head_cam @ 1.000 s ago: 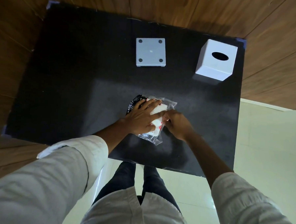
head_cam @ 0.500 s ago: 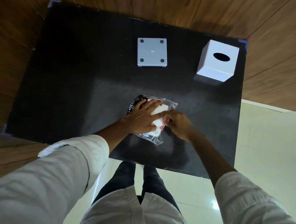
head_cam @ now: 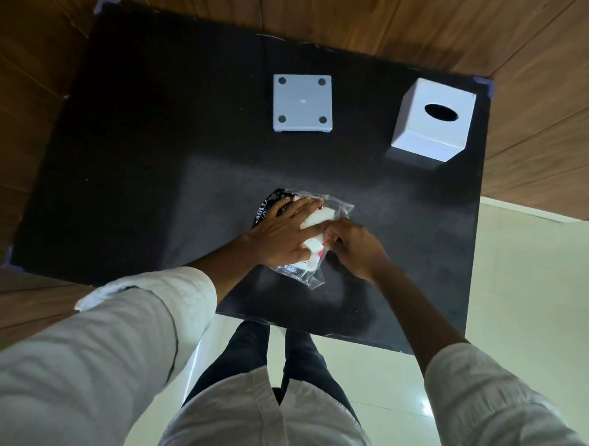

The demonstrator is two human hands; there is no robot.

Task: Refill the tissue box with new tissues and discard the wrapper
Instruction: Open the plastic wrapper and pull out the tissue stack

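Left hand flat, fingers spread, pins pack to mat. Right hand beside it pinches wrapper edge, likely to tear. Box and base well beyond hands, awaiting refill.

It looks like an indoor room, likely a home. A black-topped table stands against wood panelling, over glossy pale floor tiles.

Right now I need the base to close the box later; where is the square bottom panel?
In the head view the bottom panel lies flat at the far middle of the black mat, left of the white tissue box and apart from it.
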